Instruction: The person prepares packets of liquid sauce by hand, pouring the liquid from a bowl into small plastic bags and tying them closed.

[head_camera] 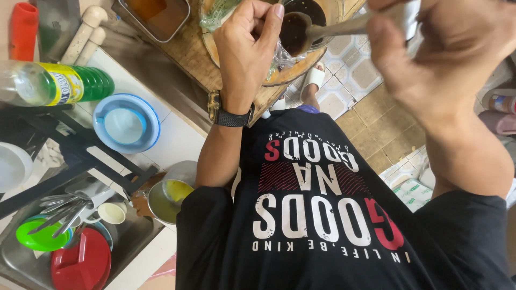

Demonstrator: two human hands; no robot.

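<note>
Two hands were up at the far edge of the wooden board (pixel 188 53), well apart. Left hand (pixel 248 48) was curled shut, pinching the clear plastic bag (pixel 279 56) beside the dark bowl (pixel 306 16). Right hand (pixel 430 53) was clamped on the spoon (pixel 301 29), its bowl loaded with dark sauce, hanging right over the bag's mouth. Down left, dishes sat piled in the sink (pixel 134 231), near a green bottle (pixel 64 83).
</note>
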